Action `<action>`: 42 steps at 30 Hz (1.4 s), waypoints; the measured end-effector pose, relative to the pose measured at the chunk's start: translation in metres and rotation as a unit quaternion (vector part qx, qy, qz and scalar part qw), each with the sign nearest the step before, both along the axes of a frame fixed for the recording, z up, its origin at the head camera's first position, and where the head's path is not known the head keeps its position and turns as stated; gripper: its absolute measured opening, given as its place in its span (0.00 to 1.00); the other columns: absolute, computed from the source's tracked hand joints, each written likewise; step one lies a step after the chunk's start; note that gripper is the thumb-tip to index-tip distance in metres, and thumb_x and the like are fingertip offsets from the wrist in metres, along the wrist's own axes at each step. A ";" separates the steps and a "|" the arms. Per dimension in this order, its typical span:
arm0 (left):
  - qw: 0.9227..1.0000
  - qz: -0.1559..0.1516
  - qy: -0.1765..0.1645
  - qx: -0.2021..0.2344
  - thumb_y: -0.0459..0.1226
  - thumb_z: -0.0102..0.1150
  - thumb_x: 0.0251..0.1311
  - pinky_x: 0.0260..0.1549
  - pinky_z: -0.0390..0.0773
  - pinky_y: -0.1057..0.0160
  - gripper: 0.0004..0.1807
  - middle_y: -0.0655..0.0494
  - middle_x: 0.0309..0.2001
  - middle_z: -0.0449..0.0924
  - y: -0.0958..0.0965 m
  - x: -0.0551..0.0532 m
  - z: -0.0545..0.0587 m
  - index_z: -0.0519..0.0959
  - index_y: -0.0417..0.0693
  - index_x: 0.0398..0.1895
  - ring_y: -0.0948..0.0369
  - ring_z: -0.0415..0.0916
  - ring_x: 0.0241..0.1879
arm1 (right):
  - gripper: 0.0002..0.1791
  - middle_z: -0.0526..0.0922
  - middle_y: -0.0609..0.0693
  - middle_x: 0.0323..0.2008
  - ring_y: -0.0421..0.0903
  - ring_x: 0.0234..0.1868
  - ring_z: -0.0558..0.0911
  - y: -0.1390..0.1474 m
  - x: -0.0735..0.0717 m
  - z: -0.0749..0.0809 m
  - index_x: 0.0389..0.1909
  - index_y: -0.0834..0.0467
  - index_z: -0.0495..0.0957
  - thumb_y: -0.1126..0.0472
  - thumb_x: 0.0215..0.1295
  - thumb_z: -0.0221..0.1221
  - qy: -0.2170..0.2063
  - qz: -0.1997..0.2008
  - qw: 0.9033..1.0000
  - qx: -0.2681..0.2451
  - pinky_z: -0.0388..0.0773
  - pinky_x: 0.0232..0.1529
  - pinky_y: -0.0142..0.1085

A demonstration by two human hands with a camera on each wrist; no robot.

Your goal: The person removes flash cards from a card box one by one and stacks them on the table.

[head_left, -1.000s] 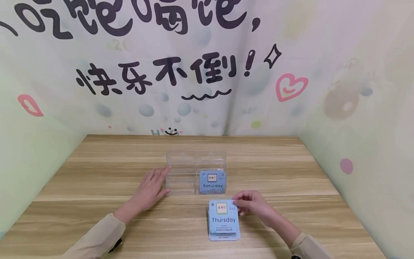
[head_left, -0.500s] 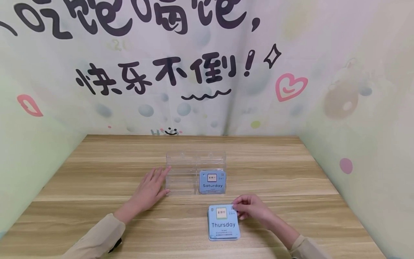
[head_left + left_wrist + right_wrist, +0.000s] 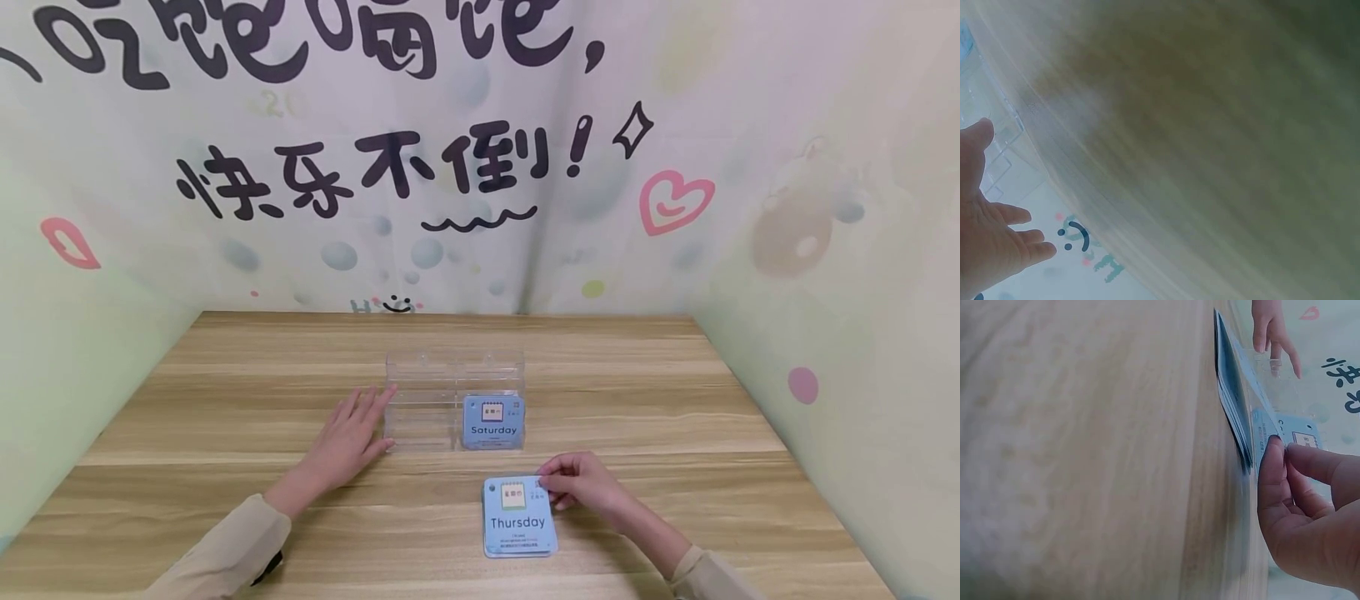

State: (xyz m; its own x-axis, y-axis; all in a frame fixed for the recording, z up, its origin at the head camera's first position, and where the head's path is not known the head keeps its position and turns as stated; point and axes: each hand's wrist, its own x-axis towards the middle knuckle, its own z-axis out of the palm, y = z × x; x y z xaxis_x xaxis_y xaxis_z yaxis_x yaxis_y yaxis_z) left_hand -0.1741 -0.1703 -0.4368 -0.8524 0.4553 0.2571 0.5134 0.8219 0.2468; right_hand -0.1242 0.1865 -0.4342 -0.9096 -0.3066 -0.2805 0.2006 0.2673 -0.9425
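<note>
A pale blue "Thursday" card [image 3: 517,522] tops a small stack of cards [image 3: 1230,394] on the table. Between thumb and fingertips, my right hand [image 3: 585,483] pinches that card's upper right corner. From the side, in the right wrist view, the pinched edge stands raised off the cards beneath. Farther back is a clear plastic holder [image 3: 422,425] with several compartments. A "Saturday" card [image 3: 493,422] sits in its lower right compartment. At the holder's left side, my left hand [image 3: 343,437] has its fingers extended, with index finger and thumb at the edge.
The wood-grain table [image 3: 262,367] runs back to a printed wall cloth [image 3: 337,250] with large black lettering. Cloth also hangs along the left and right sides. The holder stands behind the stack, a little to its left.
The "Thursday" card has come down and towards me, from offset above the stack to nearly lined up with it. My right hand moved slightly nearer with it; the left hand stayed put.
</note>
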 end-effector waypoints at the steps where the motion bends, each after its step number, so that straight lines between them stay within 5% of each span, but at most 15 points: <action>1: 1.000 0.000 -0.001 0.000 0.45 0.56 0.58 0.57 0.55 0.36 0.41 0.31 0.62 0.58 0.000 0.000 0.000 0.46 0.50 0.69 0.34 0.51 0.62 | 0.13 0.80 0.50 0.25 0.41 0.26 0.77 0.000 0.000 0.000 0.39 0.73 0.75 0.66 0.58 0.58 0.005 0.000 1.000 0.006 0.78 0.27 0.31; 11: 1.000 0.001 0.001 0.001 0.45 0.57 0.58 0.57 0.55 0.36 0.41 0.31 0.62 0.57 0.000 0.000 0.000 0.46 0.50 0.69 0.34 0.51 0.62 | 0.12 0.80 0.52 0.28 0.42 0.28 0.79 -0.003 0.001 0.000 0.38 0.71 0.77 0.68 0.55 0.60 0.028 -0.007 0.999 0.043 0.80 0.29 0.35; 42: 1.000 0.003 -0.002 -0.003 0.44 0.57 0.58 0.57 0.54 0.36 0.41 0.31 0.63 0.57 0.000 -0.001 -0.001 0.46 0.50 0.70 0.34 0.51 0.62 | 0.14 0.77 0.52 0.28 0.42 0.28 0.77 -0.003 0.001 0.002 0.38 0.72 0.75 0.74 0.49 0.60 0.041 0.006 0.998 0.047 0.79 0.27 0.35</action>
